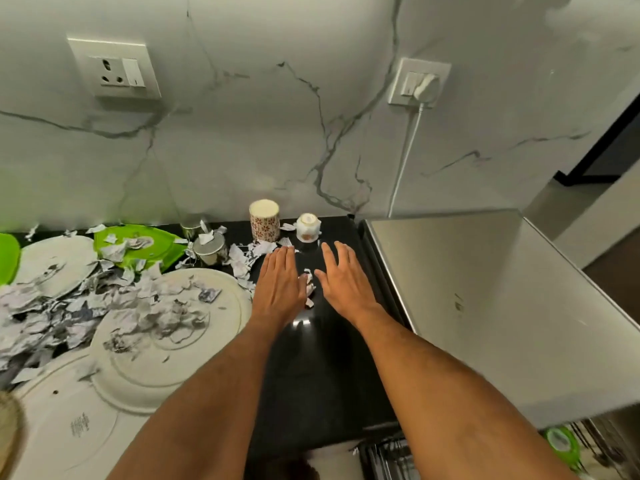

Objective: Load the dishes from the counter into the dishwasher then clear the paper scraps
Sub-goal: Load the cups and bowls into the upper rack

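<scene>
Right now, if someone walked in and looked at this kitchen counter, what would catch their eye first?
Probably the heap of torn white paper scraps spilling over the upturned cream plates and the lime-green plastic plate on the left of the black counter. Next, the two bare hands, left hand and right hand, spread flat with a few scraps between them. Behind them stand an inverted patterned mug and a small white cup by the marble wall.

Both hands lie flat on the counter, the left hand beside the right hand, with a few paper scraps between them. Behind them, against the wall, stand a mug and, to its right, a small cup. Plates under more scraps lie to the left.
</scene>
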`<state>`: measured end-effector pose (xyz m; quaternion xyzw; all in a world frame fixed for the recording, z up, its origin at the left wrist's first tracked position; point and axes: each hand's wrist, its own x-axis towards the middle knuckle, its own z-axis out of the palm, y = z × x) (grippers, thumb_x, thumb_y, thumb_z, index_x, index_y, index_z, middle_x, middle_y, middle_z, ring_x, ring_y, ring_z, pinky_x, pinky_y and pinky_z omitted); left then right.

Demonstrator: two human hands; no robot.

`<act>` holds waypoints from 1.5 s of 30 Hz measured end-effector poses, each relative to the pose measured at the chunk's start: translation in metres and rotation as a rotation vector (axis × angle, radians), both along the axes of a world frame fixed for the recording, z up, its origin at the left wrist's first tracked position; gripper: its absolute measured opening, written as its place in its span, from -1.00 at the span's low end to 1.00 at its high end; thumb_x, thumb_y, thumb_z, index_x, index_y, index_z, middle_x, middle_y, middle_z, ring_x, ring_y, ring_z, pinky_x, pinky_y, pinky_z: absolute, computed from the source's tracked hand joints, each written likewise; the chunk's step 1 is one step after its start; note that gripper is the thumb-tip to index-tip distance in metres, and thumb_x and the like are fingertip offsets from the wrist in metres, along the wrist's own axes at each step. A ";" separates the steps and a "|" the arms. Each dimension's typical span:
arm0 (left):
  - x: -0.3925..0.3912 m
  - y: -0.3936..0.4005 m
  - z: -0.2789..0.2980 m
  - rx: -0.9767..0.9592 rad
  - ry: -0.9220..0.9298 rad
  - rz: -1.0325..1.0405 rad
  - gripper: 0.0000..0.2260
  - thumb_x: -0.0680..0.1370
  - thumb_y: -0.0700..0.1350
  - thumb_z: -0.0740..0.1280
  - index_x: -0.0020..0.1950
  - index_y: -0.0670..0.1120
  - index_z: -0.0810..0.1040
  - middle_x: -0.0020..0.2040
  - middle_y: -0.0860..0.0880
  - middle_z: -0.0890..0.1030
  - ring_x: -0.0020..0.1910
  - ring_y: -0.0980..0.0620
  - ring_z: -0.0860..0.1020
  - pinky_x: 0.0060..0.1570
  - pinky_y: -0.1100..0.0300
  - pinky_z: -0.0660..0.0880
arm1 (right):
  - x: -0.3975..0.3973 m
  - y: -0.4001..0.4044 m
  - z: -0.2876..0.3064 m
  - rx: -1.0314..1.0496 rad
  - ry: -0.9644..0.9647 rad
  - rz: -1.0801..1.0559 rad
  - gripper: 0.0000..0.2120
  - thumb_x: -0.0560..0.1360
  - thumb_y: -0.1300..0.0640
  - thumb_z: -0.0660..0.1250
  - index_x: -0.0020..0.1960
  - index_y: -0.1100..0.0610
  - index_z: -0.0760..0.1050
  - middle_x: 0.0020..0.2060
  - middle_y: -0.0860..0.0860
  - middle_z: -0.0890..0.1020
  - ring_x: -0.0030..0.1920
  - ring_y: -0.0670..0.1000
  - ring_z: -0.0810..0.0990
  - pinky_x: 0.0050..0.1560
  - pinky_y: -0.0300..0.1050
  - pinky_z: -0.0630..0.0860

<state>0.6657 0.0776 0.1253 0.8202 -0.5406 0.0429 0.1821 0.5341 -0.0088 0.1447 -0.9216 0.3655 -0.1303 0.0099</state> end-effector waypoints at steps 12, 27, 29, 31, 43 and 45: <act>0.055 -0.116 -0.037 -0.015 0.142 0.008 -0.45 0.60 -0.03 0.25 0.53 -0.23 0.24 0.46 -0.19 0.39 0.45 -0.10 0.34 0.50 -0.04 0.25 | 0.081 -0.125 -0.041 0.184 -0.004 0.049 -0.29 0.62 0.02 0.34 0.62 0.19 0.08 0.55 0.24 0.19 0.56 0.18 0.19 0.51 0.08 0.33; 0.073 -0.145 -0.053 0.006 0.324 -0.071 -0.38 0.63 -0.10 0.23 0.60 -0.25 0.06 0.52 -0.25 0.32 0.49 -0.10 0.32 0.51 0.02 0.25 | 0.109 -0.152 -0.068 0.342 -0.073 0.050 -0.17 0.52 0.28 0.44 0.63 0.16 0.03 0.40 0.16 0.24 0.30 0.10 0.44 0.31 0.00 0.53; 0.068 -0.140 -0.051 -0.011 0.332 -0.078 -0.39 0.63 -0.10 0.24 0.60 -0.24 0.08 0.51 -0.24 0.33 0.49 -0.10 0.32 0.51 0.01 0.26 | 0.101 -0.145 -0.066 0.338 -0.072 0.042 -0.15 0.51 0.29 0.45 0.63 0.16 0.02 0.40 0.14 0.23 0.30 0.09 0.43 0.30 -0.01 0.53; 0.060 -0.131 -0.046 -0.017 0.332 -0.103 -0.40 0.64 -0.09 0.24 0.60 -0.23 0.08 0.51 -0.23 0.34 0.48 -0.09 0.32 0.51 0.02 0.25 | 0.090 -0.135 -0.062 0.329 -0.077 0.032 -0.14 0.51 0.30 0.44 0.64 0.15 0.01 0.41 0.13 0.23 0.31 0.08 0.43 0.30 -0.02 0.53; -0.018 -0.043 0.005 -0.107 0.232 -0.281 -0.45 0.64 -0.12 0.22 0.58 -0.26 0.15 0.47 -0.23 0.39 0.42 -0.10 0.39 0.46 0.08 0.28 | -0.010 -0.028 -0.008 0.195 -0.160 -0.066 -0.16 0.51 0.26 0.45 0.63 0.14 0.03 0.41 0.14 0.24 0.28 0.07 0.46 0.26 -0.06 0.54; -0.037 -0.022 0.007 -0.109 0.236 -0.296 -0.44 0.65 -0.11 0.22 0.58 -0.26 0.14 0.49 -0.22 0.37 0.45 -0.10 0.36 0.49 0.07 0.25 | -0.030 -0.002 -0.004 0.191 -0.161 -0.083 -0.14 0.51 0.23 0.47 0.63 0.14 0.02 0.43 0.14 0.23 0.30 0.08 0.45 0.28 -0.05 0.53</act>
